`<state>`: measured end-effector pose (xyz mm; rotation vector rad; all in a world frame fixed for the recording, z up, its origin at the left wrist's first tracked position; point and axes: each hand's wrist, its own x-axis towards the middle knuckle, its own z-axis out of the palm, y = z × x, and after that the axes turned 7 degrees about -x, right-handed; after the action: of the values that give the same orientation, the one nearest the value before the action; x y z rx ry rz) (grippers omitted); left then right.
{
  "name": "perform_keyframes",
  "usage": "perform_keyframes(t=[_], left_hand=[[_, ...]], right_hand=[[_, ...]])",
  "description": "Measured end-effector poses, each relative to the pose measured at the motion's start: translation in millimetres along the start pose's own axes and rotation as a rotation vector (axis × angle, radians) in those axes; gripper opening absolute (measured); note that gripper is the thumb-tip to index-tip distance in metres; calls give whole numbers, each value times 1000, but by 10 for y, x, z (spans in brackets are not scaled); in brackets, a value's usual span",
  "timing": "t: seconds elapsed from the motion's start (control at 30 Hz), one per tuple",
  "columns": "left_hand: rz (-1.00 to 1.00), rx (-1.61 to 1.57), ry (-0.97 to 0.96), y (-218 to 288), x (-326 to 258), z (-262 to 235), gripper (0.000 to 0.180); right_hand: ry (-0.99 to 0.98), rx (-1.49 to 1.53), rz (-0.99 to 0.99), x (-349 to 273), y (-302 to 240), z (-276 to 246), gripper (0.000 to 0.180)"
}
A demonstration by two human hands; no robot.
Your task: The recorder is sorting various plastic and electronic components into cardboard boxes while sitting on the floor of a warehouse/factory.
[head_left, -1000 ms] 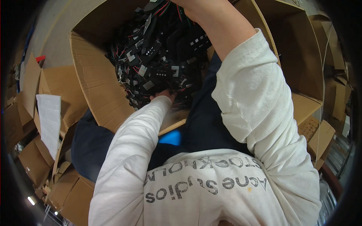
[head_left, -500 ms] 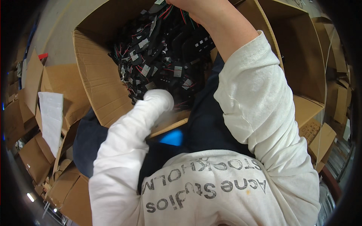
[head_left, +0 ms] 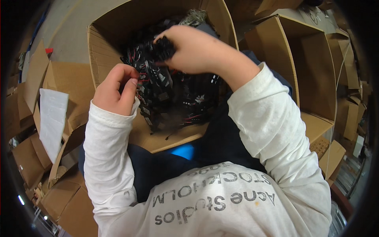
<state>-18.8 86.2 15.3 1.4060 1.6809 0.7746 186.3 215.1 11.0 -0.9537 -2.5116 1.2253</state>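
Note:
An open cardboard box stands between my legs, heaped with black electronic parts that trail red and black wires and carry small silvery patches. Above the heap, my right hand is closed around a dark, ridged black part, which is blurred by motion. My left hand is at the heap's left side, thumb and forefinger pinched together beside some red wires. Whatever sits in that pinch is too small to make out.
A second open cardboard box stands to the right. On the left are more cardboard boxes and a white foam sheet. A crumpled greyish bundle lies at the far end of the parts box. Something bright blue shows below its near edge.
My left hand has come up out of the heap to its left side. My right hand has moved down and left from the far edge, now holding a black part. The view has shifted slightly.

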Motion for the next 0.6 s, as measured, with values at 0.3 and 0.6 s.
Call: perform_keyframes(t=[0.3, 0.6], left_hand=[[33, -592, -18, -209, -17, -212, 28], [-284, -262, 71, -1147, 891, -226, 32]], right_hand=[[-97, 447, -86, 120, -198, 437, 22], [218, 364, -32, 129, -21, -6, 23]])
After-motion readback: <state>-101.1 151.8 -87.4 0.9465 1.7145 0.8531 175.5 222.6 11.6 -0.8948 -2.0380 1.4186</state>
